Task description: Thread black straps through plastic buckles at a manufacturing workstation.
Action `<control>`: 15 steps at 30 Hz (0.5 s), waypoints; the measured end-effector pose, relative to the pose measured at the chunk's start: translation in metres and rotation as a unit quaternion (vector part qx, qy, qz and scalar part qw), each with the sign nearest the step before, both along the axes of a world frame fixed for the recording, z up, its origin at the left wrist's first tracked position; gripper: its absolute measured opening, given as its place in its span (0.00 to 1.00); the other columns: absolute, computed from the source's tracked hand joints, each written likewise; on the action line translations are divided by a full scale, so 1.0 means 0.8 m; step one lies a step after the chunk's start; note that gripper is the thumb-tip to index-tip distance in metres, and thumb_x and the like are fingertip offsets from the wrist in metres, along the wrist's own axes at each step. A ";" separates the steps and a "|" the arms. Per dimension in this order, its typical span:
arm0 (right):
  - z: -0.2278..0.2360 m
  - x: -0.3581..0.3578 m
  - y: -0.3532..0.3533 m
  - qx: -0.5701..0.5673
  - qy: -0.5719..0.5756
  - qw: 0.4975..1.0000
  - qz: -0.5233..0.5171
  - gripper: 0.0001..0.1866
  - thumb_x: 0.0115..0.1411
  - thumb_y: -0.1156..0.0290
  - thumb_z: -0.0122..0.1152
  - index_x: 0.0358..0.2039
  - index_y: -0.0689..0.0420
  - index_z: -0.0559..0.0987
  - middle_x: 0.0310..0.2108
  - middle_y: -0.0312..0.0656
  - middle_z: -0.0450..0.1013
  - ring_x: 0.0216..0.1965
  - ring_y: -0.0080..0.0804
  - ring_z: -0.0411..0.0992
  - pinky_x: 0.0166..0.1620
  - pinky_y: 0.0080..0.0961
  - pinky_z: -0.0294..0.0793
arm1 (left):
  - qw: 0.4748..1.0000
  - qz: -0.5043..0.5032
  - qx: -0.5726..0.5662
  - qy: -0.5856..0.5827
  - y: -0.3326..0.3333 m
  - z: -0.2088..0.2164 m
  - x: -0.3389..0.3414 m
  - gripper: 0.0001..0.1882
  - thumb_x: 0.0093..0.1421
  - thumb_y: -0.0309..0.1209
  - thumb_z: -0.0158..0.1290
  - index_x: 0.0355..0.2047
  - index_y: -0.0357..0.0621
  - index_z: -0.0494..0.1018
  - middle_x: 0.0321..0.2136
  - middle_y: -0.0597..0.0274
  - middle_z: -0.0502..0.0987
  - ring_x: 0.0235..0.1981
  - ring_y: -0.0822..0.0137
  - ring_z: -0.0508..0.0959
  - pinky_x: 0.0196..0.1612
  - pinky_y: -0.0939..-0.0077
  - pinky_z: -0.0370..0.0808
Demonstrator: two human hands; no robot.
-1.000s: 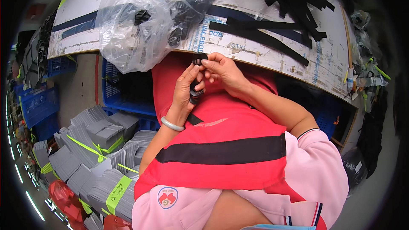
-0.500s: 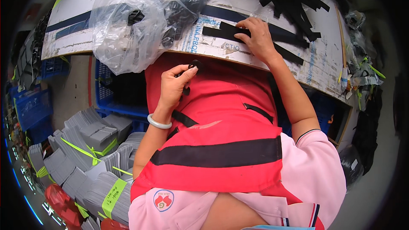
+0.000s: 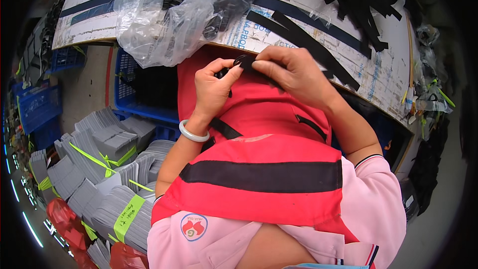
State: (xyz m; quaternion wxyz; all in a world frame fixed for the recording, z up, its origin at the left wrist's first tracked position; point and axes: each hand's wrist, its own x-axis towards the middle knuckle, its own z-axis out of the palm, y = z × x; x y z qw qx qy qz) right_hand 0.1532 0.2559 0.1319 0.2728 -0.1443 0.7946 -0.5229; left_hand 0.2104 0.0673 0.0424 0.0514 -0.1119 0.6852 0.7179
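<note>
Both hands pinch a small black strap end just above the lap.

The left hand [image 3: 211, 89] and right hand [image 3: 294, 72] are closed on the strap [image 3: 245, 61], fingertips meeting at the near table [image 3: 388, 77] edge. It looks light, soft and floppy, best gripped close to its end. A clear bag [image 3: 159, 17] of black parts lies far left, loose strips [image 3: 308, 45] just right, a blue crate [image 3: 144, 97] below left; the red apron [image 3: 259, 169] crowds the space beneath.
</note>
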 end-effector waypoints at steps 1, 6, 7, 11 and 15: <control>-0.025 0.004 -0.003 -0.055 -0.068 0.996 0.010 0.12 0.66 0.68 0.54 0.32 0.64 0.78 0.15 0.34 0.67 0.16 0.15 0.63 0.20 0.19 0.63 | 1.000 0.004 0.011 0.015 0.002 0.003 -0.001 0.07 0.56 0.25 0.62 0.34 0.35 0.79 0.23 0.74 0.73 0.19 0.85 0.66 0.21 0.87 0.60; -0.053 0.012 -0.006 -0.079 -0.265 0.956 -0.097 0.13 0.65 0.61 0.55 0.29 0.58 0.76 0.16 0.34 0.70 0.13 0.17 0.67 0.17 0.14 0.64 | 0.994 -0.002 -0.065 0.086 0.004 0.004 0.001 0.06 0.54 0.22 0.60 0.33 0.35 0.79 0.24 0.68 0.75 0.22 0.81 0.69 0.23 0.84 0.63; -0.056 0.010 -0.006 -0.098 -0.269 0.952 -0.104 0.13 0.65 0.61 0.55 0.29 0.57 0.76 0.16 0.34 0.71 0.13 0.16 0.66 0.16 0.13 0.64 | 0.989 -0.005 -0.090 0.119 0.003 0.002 -0.001 0.06 0.54 0.21 0.60 0.33 0.35 0.78 0.24 0.66 0.75 0.23 0.79 0.70 0.24 0.83 0.65; -0.058 0.009 -0.014 -0.115 -0.280 0.948 -0.102 0.13 0.66 0.62 0.54 0.30 0.57 0.76 0.16 0.33 0.71 0.13 0.16 0.66 0.16 0.13 0.63 | 0.978 -0.005 -0.127 0.163 -0.001 -0.004 -0.003 0.06 0.54 0.19 0.59 0.34 0.35 0.78 0.27 0.69 0.75 0.24 0.83 0.69 0.23 0.86 0.63; -0.068 0.016 -0.018 -0.207 -0.292 0.923 -0.141 0.12 0.67 0.62 0.54 0.34 0.58 0.75 0.18 0.35 0.71 0.15 0.16 0.67 0.18 0.13 0.66 | 0.944 0.008 -0.217 0.248 0.004 -0.001 -0.005 0.06 0.52 0.19 0.60 0.32 0.35 0.77 0.26 0.63 0.76 0.25 0.74 0.74 0.26 0.81 0.68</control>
